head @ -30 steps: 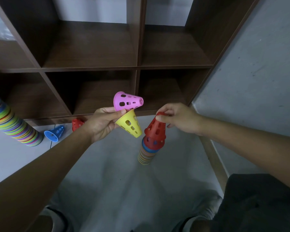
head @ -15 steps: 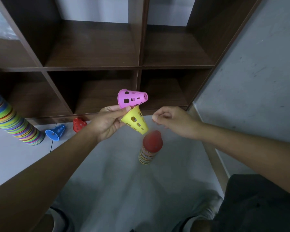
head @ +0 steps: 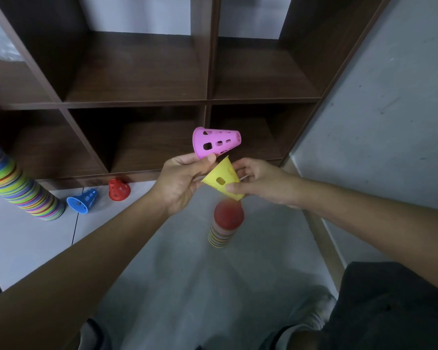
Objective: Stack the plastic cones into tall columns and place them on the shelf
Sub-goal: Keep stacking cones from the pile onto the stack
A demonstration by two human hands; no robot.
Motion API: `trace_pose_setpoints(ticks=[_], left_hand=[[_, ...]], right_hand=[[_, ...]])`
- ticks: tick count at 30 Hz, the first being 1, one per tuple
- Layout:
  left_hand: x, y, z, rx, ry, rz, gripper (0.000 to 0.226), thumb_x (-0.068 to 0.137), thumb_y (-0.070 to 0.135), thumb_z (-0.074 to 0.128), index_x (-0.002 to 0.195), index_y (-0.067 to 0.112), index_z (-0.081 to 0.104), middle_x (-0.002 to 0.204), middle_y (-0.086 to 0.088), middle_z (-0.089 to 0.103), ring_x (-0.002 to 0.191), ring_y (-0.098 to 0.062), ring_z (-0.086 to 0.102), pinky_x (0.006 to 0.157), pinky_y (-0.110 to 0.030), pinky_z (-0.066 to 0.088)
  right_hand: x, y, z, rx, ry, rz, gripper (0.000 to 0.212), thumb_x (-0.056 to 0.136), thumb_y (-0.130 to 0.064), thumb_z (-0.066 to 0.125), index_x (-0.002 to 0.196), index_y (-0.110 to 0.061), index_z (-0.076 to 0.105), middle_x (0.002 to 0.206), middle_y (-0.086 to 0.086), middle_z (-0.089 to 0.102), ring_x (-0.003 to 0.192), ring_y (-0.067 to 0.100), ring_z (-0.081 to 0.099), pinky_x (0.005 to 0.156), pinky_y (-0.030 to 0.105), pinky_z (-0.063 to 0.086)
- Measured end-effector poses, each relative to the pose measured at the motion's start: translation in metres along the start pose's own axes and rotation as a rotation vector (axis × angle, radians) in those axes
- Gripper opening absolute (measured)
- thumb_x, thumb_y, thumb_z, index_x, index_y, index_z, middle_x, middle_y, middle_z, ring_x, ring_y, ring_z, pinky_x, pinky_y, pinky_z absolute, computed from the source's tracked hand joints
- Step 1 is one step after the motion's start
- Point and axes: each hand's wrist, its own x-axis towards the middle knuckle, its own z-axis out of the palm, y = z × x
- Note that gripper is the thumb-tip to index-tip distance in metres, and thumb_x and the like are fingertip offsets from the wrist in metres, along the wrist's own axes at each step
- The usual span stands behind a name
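Left hand [head: 178, 181] grip pinches pink cone [head: 216, 142]; right hand [head: 259, 184] grip grasps yellow cone [head: 221, 179]; two stacks.

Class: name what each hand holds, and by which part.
Left hand pinches the pink cone at its wide rim. Right hand grips the yellow cone near its narrow end.

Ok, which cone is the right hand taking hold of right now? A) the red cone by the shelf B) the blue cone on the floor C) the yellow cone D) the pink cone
C: the right hand has its fingers around the yellow cone, while the left hand keeps the pink cone above it.
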Motion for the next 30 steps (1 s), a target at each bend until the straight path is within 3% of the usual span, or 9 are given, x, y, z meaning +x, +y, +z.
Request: trace_pose_setpoints(ticks=[5,11,17,21,24,30], left_hand=[[0.002,0.006,-0.013,0.289,0.109,0.097,0.012,0.091,0.013,0.073,0.102,0.01,0.076,0.09,0.006,0.076,0.093,-0.006,0.068,0.103,-0.037,0.054],[-0.003,0.01,-0.014,0.611,-0.05,0.203,0.012,0.094,0.027,0.068,0.094,0.027,0.08,0.101,0.004,0.078,0.1,-0.012,0.069,0.096,-0.036,0.056],[-0.006,0.002,-0.002,0.597,-0.168,0.188,0.019,0.087,0.032,0.069,0.1,0.021,0.077,0.101,0.013,0.077,0.098,0.001,0.069,0.082,-0.019,0.054],[-0.006,0.0,-0.001,0.642,-0.171,0.21,0.036,0.085,0.04,0.068,0.114,0.019,0.067,0.106,0.005,0.076,0.102,-0.005,0.069,0.085,-0.022,0.056],[-0.006,-0.002,0.002,0.639,-0.183,0.185,0.048,0.085,0.04,0.069,0.126,0.018,0.057,0.107,0.006,0.075,0.103,-0.006,0.069,0.084,-0.022,0.056],[-0.011,-0.004,0.006,0.684,-0.208,0.133,0.053,0.095,0.058,0.038,0.13,0.021,0.055,0.124,0.006,0.063,0.117,-0.005,0.06,0.098,-0.037,0.054]], right_hand=[[0.001,0.008,-0.012,-0.061,0.055,0.013,0.05,0.09,-0.015,0.074,0.134,-0.012,0.052,0.123,0.005,0.061,0.102,0.02,0.067,0.085,0.03,0.057],[0.0,0.011,-0.02,-0.055,0.088,0.001,0.049,0.09,-0.014,0.074,0.133,-0.016,0.053,0.123,0.001,0.064,0.112,0.02,0.067,0.095,0.039,0.057],[0.0,0.007,-0.014,-0.052,0.074,0.011,0.05,0.091,-0.019,0.073,0.137,-0.016,0.051,0.125,0.0,0.062,0.11,0.017,0.066,0.088,0.032,0.058],[-0.002,0.004,-0.015,0.046,0.082,0.027,0.056,0.093,-0.026,0.069,0.142,-0.021,0.044,0.122,0.004,0.065,0.102,0.021,0.073,0.097,0.044,0.057],[-0.005,-0.001,-0.017,0.087,0.087,-0.009,0.066,0.095,-0.029,0.067,0.15,-0.03,0.032,0.123,0.008,0.065,0.096,0.025,0.075,0.092,0.043,0.059],[-0.008,-0.004,-0.021,0.065,0.024,-0.003,0.053,0.096,-0.019,0.066,0.141,-0.035,0.044,0.118,0.016,0.062,0.088,0.032,0.07,0.091,0.05,0.058]])
